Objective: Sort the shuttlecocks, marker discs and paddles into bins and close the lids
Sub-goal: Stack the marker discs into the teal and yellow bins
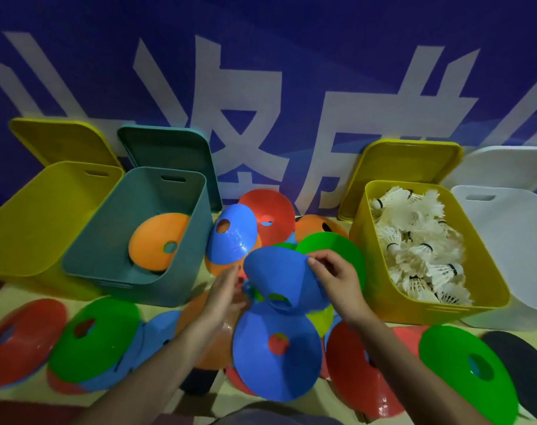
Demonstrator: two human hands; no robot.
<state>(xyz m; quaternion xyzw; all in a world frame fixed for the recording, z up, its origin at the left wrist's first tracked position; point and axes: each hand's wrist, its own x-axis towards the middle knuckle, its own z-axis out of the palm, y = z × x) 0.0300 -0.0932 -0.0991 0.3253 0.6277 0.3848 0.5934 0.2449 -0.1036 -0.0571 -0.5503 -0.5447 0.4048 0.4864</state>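
Nearest the camera lies a blue marker disc [276,348], flat in the heap of discs on the floor, between the person's two forearms. Just above it the right hand [337,277] pinches the rim of a second blue disc [279,277], thumb and fingers [314,262] closed on its upper edge so that it hangs tilted, hole downward. The left hand [227,289] reaches in beside its lower edge, fingers fairly straight — whether they touch it I cannot tell, as the hand is blurred.

The step in hand looks to be carrying this disc to the teal bin [138,240], well off to the left, where an orange disc [156,240] already lies. To do it well, I judge: lift clear of the pile first, level the disc, and let it drop flat onto the orange one so the stack nests. The shuttlecocks [420,240] already fill the yellow bin [365,240] on the right; all lids stand open.
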